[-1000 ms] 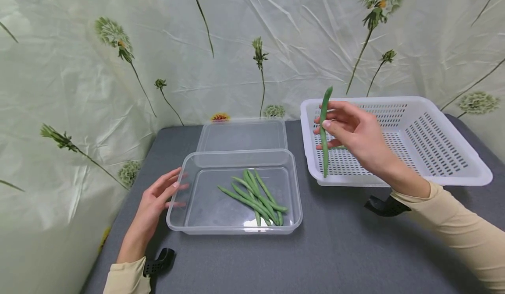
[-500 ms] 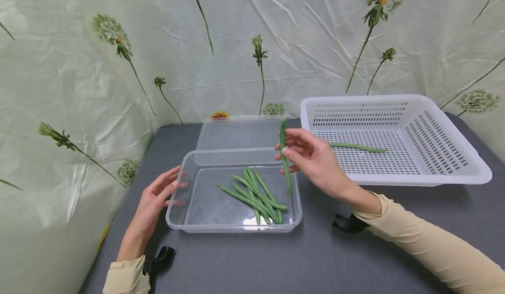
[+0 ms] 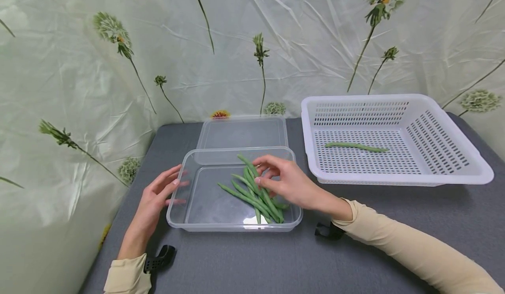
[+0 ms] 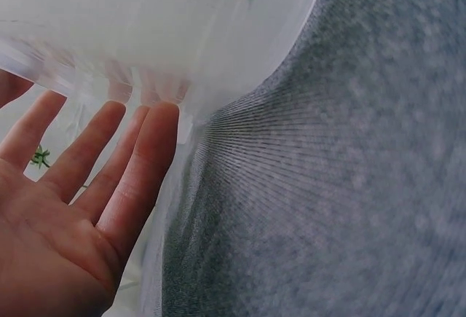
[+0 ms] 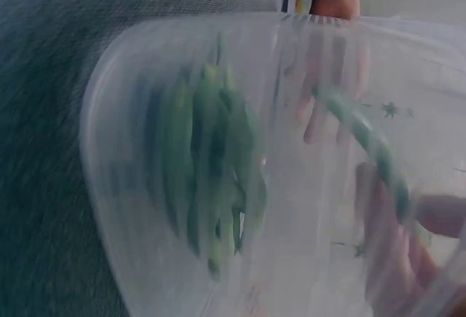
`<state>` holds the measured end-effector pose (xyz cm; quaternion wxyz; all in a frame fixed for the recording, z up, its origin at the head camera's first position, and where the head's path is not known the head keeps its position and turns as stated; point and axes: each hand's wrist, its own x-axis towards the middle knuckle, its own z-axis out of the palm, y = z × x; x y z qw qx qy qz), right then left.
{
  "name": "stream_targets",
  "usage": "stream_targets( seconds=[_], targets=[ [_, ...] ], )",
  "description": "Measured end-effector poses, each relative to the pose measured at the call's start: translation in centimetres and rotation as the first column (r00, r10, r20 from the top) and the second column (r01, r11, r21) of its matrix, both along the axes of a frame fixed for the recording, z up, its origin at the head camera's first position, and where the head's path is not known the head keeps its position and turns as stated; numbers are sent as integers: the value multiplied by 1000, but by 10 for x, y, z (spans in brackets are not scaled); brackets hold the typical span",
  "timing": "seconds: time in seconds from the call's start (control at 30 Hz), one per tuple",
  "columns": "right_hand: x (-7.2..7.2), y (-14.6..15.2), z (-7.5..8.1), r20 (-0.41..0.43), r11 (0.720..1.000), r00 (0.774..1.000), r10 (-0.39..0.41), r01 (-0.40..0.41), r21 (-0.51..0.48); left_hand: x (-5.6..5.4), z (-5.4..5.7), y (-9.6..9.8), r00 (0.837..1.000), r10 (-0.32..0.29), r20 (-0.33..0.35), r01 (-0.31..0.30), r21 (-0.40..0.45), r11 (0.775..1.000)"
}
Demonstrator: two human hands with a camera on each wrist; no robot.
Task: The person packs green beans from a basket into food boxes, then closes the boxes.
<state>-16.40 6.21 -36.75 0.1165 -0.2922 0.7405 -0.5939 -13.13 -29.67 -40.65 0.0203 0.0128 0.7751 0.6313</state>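
Note:
My right hand (image 3: 289, 182) pinches a green bean (image 3: 246, 161) between thumb and fingers, inside the right half of a clear plastic container (image 3: 232, 229). Under it lies a small pile of green beans (image 3: 236, 194), which the held one overlaps in the head view. Through the container's wall, the right wrist view shows the held bean (image 5: 368, 138) slanting up from the fingertips. My left hand (image 3: 151, 200) stands at the container's left side, its fingers (image 4: 149, 142) extended and the tips right at the outer wall.
A white perforated basket (image 3: 394, 179) stands at the right, with a single green bean (image 3: 357, 147) on its floor. Behind the container lies a clear flat lid (image 3: 242, 132). Grey cloth (image 3: 236, 263) covers the table, and a flower-printed sheet (image 3: 221, 75) hangs behind.
My right hand has carried the green bean leftward from above the basket and down into the container. The bean left in the basket has come into full view. My left hand has stayed put.

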Motion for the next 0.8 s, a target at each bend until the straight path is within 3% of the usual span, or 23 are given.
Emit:
stream_targets(
  seconds=[0.17, 0.3, 0.57, 0.8],
  targets=[
    [1, -4, -3, -69, 987, 997, 34, -22, 161, 1, -1, -2, 1000, 2, 6, -3, 14, 1000],
    [2, -5, -4, -99, 976, 993, 61, -38, 215, 2, -2, -4, 1000, -2, 1, 2, 21, 1000],
    [2, -3, -4, -47, 982, 994, 99, -90, 164, 0, -3, -3, 1000, -11, -4, 11, -7, 1000],
    [3, 0, -6, 8, 995, 997, 74, -74, 63, 0, -3, -2, 1000, -5, -3, 5, -16, 1000]
  ],
)
